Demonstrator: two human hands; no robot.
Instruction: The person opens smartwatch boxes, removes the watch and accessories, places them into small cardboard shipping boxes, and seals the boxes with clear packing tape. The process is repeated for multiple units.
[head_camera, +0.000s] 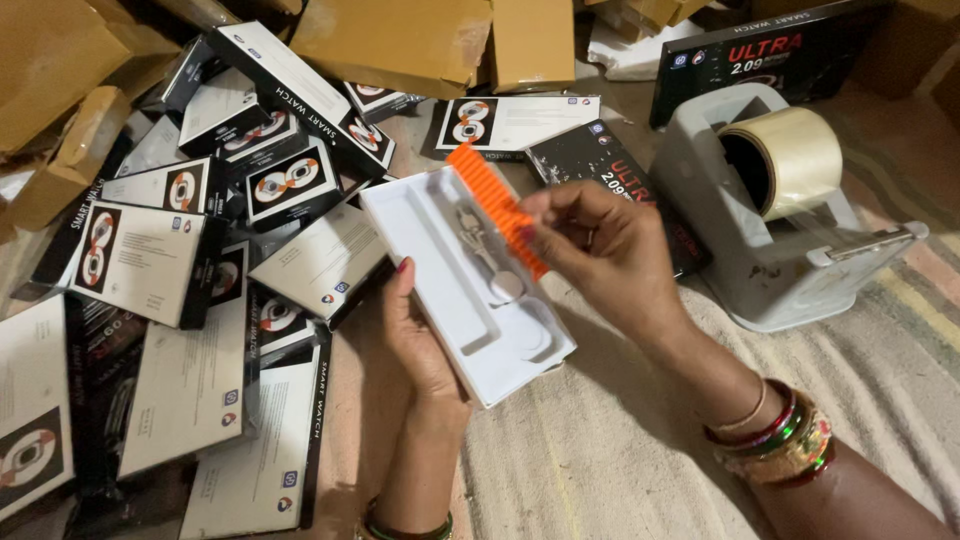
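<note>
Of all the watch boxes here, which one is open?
The white plastic tray held by the left hand; its moulded insert is exposed, with the right hand holding an orange ribbed strap over it. The others lie closed.

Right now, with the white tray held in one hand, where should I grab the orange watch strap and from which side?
Pinch the orange strap at its lower end, coming from the right, where the right hand already meets it. It lies diagonally across the white tray, its right edge overhanging the rim, so fingers can close on it. The left hand supports the tray from below.
</note>
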